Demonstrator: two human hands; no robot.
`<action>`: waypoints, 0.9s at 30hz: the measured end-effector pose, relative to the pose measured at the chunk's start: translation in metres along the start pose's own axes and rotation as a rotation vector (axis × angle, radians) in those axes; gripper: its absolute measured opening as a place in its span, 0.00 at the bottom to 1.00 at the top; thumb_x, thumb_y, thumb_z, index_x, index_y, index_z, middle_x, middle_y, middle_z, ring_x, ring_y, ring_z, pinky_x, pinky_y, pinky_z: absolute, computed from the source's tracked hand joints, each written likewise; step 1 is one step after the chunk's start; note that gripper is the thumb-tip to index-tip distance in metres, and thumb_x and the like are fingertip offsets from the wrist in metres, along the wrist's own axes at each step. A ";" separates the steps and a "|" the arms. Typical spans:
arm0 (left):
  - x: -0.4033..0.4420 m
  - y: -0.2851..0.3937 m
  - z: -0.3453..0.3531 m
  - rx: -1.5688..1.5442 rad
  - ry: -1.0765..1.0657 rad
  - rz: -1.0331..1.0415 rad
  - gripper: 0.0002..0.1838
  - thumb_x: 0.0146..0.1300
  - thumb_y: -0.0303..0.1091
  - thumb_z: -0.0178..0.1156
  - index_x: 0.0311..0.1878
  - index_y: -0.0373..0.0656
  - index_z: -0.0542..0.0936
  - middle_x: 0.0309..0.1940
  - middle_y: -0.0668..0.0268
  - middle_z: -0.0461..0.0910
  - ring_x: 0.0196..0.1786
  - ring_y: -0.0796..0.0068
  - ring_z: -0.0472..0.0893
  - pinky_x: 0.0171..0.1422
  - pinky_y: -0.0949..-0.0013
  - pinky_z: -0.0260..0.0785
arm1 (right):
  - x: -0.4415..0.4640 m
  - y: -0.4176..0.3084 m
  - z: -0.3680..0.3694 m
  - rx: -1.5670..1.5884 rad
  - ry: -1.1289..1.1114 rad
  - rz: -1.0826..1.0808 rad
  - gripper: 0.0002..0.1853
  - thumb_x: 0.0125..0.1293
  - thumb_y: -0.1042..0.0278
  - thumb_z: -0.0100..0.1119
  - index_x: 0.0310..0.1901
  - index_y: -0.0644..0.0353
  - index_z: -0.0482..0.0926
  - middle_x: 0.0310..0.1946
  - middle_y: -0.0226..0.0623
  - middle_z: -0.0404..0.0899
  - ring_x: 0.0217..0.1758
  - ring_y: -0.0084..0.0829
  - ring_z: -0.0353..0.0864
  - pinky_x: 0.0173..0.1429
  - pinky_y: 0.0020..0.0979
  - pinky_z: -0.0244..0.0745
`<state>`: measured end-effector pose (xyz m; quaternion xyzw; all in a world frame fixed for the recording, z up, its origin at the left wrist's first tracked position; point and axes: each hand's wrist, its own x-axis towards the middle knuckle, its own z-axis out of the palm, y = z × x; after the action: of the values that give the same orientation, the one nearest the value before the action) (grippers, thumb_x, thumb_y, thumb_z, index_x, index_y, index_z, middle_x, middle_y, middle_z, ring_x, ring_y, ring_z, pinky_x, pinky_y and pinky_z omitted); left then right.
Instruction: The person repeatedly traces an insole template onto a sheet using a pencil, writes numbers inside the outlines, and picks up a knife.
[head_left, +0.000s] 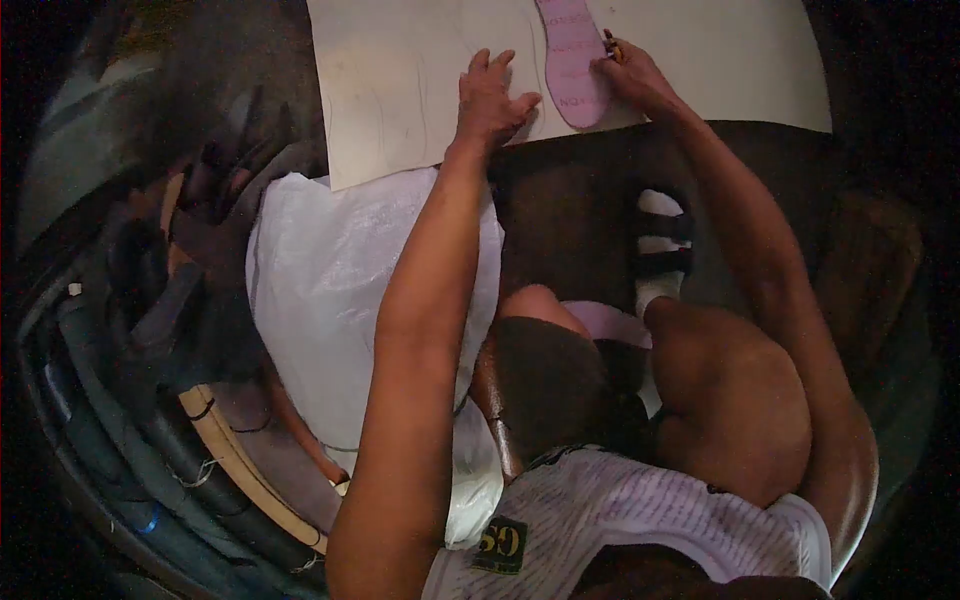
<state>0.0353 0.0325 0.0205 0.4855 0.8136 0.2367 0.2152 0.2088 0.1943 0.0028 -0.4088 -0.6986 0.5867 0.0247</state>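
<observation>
A pale sheet of board (700,60) lies across the top of the view, with several faint curved lines drawn on its left part. On it rests a pink insole-shaped piece (572,60) with rows of red print; its upper end is cut off by the frame. My left hand (492,105) lies on the sheet left of the pink piece, fingers spread and holding nothing. Beside the piece's right edge, my right hand (635,82) is closed around a small yellow and dark pen (610,45), whose tip I cannot make out.
A white plastic sack (340,290) stands below the sheet's left corner. Dark rolls of material (130,430) and a tan roll (240,460) line the left side. My bent knee (735,390) and a sandalled foot (662,230) are below the sheet.
</observation>
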 end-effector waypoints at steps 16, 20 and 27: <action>0.000 0.003 0.026 0.196 -0.098 -0.022 0.43 0.44 0.62 0.64 0.66 0.72 0.61 0.71 0.43 0.35 0.72 0.39 0.36 0.69 0.35 0.30 | -0.007 0.012 0.026 -0.406 0.275 -0.290 0.19 0.61 0.63 0.53 0.55 0.50 0.70 0.39 0.49 0.72 0.40 0.51 0.76 0.43 0.44 0.74; 0.002 0.002 0.028 0.228 -0.096 -0.020 0.42 0.45 0.62 0.63 0.66 0.73 0.61 0.71 0.43 0.34 0.72 0.39 0.35 0.69 0.35 0.30 | -0.005 0.013 0.019 -0.413 0.235 -0.290 0.21 0.60 0.63 0.56 0.56 0.51 0.69 0.41 0.47 0.72 0.43 0.47 0.76 0.47 0.41 0.72; 0.001 0.001 0.028 0.252 -0.145 -0.034 0.43 0.44 0.65 0.62 0.67 0.75 0.60 0.71 0.44 0.32 0.73 0.41 0.33 0.68 0.34 0.29 | -0.006 0.016 0.016 -0.406 0.200 -0.345 0.23 0.59 0.67 0.57 0.57 0.55 0.67 0.43 0.46 0.73 0.47 0.46 0.74 0.52 0.39 0.70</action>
<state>0.0517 0.0392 -0.0014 0.5109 0.8271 0.0932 0.2148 0.2136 0.1777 -0.0128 -0.3362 -0.8551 0.3789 0.1106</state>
